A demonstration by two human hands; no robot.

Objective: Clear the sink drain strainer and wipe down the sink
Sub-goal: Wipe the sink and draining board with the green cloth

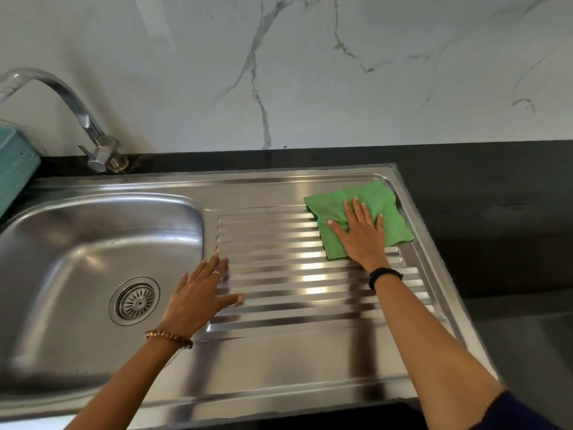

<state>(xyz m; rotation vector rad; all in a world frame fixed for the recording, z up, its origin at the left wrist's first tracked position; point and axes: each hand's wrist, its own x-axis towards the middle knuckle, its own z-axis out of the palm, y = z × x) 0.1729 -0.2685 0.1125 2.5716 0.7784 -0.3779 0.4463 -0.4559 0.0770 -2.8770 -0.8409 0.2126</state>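
Spreading across most of the view, the stainless steel sink sits sunk into a dark countertop below a marble-patterned wall. Its basin lies to the left and looks clean and dry, while the ribbed draining board takes up the right half. A curved tap rises from the back left corner, swung out over the basin, and a teal object stands at the far left edge, only partly in view.

The green cloth lies flat on the far right corner of the draining board, probably because the wiping is now working along the ridges, where water would collect. The right hand presses down on it with straight, spread fingers, palm flat, so the cloth is pinned and pushed rather than gripped; that suits broad strokes along the grooves. The left hand rests open on the board's near left end, just beside the basin's edge, fingers straight and holding nothing. It seems to be bracing the body while the other arm reaches far across.

The drain strainer sits seated in the basin floor, well apart from both hands; no debris shows in it, so that step appears done. A black band circles the right wrist, a beaded bracelet the left.
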